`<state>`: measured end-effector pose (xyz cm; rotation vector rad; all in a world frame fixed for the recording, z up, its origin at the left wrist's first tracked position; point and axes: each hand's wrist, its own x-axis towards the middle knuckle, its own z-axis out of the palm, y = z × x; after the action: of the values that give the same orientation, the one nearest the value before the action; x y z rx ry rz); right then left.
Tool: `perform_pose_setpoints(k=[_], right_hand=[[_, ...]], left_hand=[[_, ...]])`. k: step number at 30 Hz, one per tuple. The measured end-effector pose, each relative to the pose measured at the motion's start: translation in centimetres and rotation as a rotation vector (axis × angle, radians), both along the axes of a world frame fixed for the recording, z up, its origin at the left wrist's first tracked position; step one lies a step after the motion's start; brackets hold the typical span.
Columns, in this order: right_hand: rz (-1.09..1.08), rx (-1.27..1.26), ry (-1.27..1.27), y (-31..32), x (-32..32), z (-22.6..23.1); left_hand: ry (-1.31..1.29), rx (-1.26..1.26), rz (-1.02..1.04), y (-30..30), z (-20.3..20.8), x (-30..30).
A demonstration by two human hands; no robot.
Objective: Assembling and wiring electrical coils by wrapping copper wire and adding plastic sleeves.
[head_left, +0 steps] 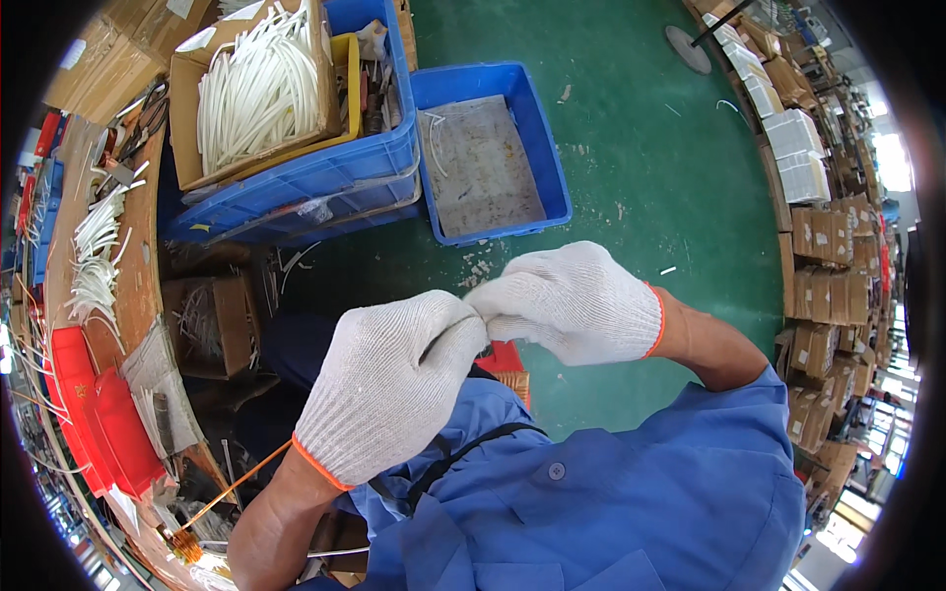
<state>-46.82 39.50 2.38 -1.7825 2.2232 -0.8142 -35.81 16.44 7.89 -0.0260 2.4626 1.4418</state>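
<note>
- Left hand and right hand meet at the fingertips, both curled; I cannot tell whether they pinch anything;
- White knit gloves cover both hands; likely light, soft and stretchy, not fragile; the orange cuffs seem the surest hold

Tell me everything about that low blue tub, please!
It's an open, four-sided blue tub, plastic by its look, with a rim. It stands upright on the green floor beside the taller blue crates; I can't tell if they touch. Its bottom looks greyish and stained, and thin white strips lie inside at the left.
</note>
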Motion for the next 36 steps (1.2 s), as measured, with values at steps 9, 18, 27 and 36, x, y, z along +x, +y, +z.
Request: perform_pose_setpoints(k=[9,18,27,36], right_hand=[[0.008,-0.046,-0.068,-1.4,0.6,-0.2],[0.008,-0.122,-0.045,-1.9,0.7,-1.4],[0.140,0.168,0.029,-3.6,2.4,-1.4],[0.236,0.148,-0.163,-11.4,7.0,-2.8]], left_hand=[[-0.165,0.134,0.078,-0.3,-0.2,0.0],[-0.210,0.002,0.079,-4.5,2.2,4.4],[0.019,-0.356,0.141,-4.7,1.7,10.0],[0.146,-0.668,0.014,-6.0,-1.7,12.9]])
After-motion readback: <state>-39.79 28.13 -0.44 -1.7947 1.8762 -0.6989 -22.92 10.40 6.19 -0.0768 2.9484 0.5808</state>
